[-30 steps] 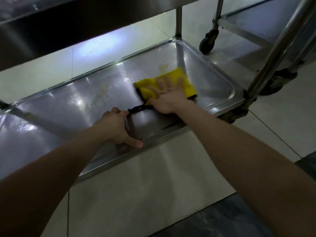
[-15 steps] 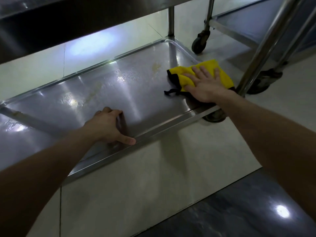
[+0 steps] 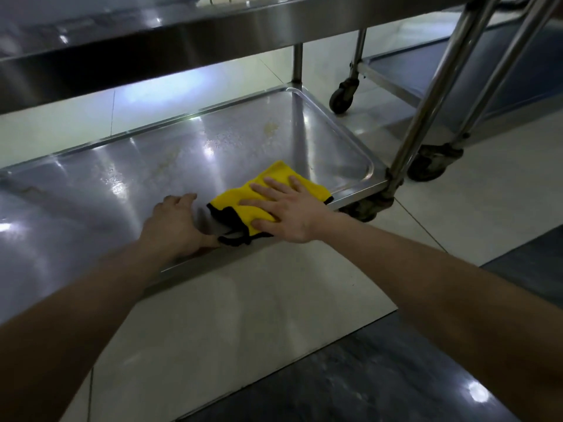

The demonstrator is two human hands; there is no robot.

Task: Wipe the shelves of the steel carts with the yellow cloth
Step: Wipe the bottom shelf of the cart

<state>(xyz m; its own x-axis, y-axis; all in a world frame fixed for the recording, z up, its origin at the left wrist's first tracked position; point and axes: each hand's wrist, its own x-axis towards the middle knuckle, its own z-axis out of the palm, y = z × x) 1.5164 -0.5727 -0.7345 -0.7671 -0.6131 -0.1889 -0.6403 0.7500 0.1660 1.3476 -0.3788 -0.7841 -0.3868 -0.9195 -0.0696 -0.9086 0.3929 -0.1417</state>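
Head view.
A: Biggest first, go.
B: Floor (image 3: 243, 315), glossy pale square tiles. A dark marbled slab (image 3: 365, 376) lies at the near right. Then the steel cart's bottom shelf (image 3: 137, 184): a rectangular brushed-metal tray with rounded corners and a raised lip. It shows streaky glare and a dull yellowish stain (image 3: 271, 127) toward the back right. The upper shelf (image 3: 213, 32) hangs over it with a flat steel edge.
A: Other gear?
B: A second steel cart (image 3: 426, 74) stands at the right with round tube posts. Its black caster (image 3: 342, 97) sits on the tile.
A: Cloth?
B: Yellow cloth (image 3: 280, 172), plush, with black trim and a black loop, rumpled. It lies on the bottom shelf at the front right, close to the front lip.
A: Hands?
B: Right hand (image 3: 286, 211) is flat on the cloth, fingers straight and spread, pressing down. Left hand (image 3: 173, 223) is just left of the cloth at the front lip, fingers bent onto the tray. Can't tell whether it clamps the lip.
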